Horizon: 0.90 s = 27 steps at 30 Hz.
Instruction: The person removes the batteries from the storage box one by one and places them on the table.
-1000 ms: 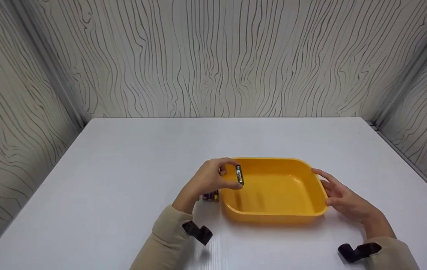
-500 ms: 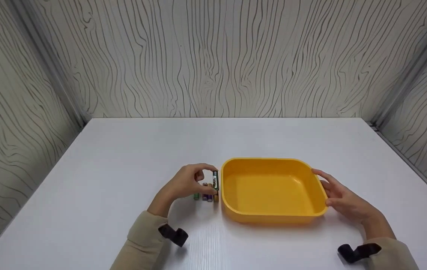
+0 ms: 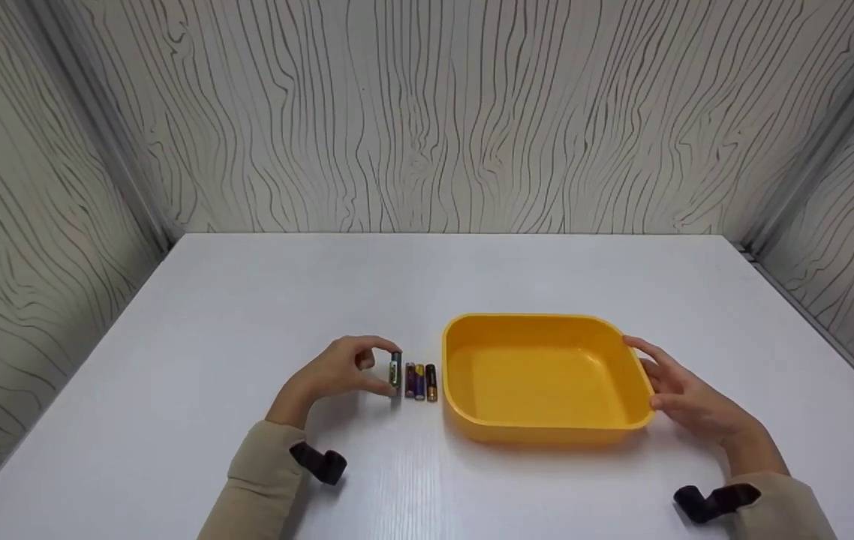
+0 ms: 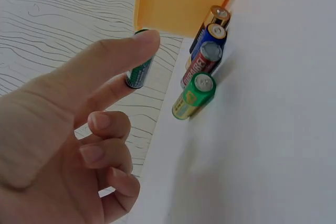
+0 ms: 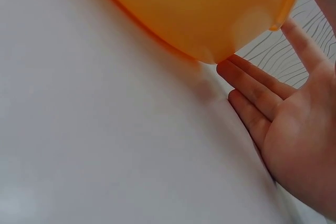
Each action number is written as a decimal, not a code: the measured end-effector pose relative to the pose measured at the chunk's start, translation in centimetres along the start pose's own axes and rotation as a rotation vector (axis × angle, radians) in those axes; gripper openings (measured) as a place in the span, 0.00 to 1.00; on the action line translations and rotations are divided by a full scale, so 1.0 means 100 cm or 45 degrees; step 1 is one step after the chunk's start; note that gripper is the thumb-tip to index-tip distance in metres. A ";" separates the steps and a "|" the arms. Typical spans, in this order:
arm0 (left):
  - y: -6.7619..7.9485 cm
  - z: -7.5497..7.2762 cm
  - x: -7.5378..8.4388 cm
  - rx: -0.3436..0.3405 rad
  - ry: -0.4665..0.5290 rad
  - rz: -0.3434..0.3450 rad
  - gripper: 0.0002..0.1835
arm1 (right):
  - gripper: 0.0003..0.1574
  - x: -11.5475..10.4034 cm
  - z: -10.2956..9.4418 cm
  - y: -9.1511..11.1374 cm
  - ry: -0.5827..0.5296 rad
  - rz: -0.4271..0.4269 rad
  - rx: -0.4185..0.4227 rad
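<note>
My left hand (image 3: 341, 367) pinches a green and white battery (image 4: 137, 75) upright between thumb and index finger, the other fingers curled loosely. It is at the left end of a row of batteries on the table. In the left wrist view a green and gold battery (image 4: 194, 96) lies nearest, then a red one (image 4: 200, 66), a blue one (image 4: 209, 41) and a black and gold one (image 4: 212, 20). From the head, the held battery overlaps the green one. My right hand (image 3: 690, 394), fingers extended, touches the right side of a yellow plastic basin (image 3: 547, 435).
The basin stands just right of the battery row, its inside bare. A white table (image 3: 247, 300) spreads around them, with wood-grain panels (image 3: 427, 120) behind and at both sides. A black wrist camera (image 3: 320, 463) sits on each sleeve.
My left hand has moved left with the battery, from above the basin past its left wall to the left end of the battery row. My right hand keeps its place at the basin.
</note>
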<state>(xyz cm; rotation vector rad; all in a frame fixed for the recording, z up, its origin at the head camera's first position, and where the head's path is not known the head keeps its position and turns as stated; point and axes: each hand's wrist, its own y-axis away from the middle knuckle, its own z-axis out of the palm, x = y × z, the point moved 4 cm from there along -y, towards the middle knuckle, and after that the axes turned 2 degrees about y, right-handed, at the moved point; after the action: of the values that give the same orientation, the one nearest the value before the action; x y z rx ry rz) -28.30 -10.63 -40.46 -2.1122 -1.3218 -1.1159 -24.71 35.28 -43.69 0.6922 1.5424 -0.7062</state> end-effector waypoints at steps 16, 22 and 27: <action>0.001 -0.004 -0.026 0.028 -0.006 -0.114 0.29 | 0.49 0.001 0.001 -0.005 -0.102 -0.049 -0.081; 0.001 -0.002 -0.028 0.050 -0.076 -0.141 0.28 | 0.48 -0.001 0.002 -0.006 -0.062 -0.081 -0.102; 0.001 -0.001 -0.028 0.060 -0.100 -0.159 0.28 | 0.48 -0.001 0.002 -0.006 -0.036 -0.071 -0.078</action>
<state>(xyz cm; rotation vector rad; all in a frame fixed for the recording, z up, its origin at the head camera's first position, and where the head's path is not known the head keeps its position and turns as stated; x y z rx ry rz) -28.84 -12.28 -42.61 -2.0830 -1.5193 -1.0492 -25.05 34.75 -43.62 0.5933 1.5556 -0.7046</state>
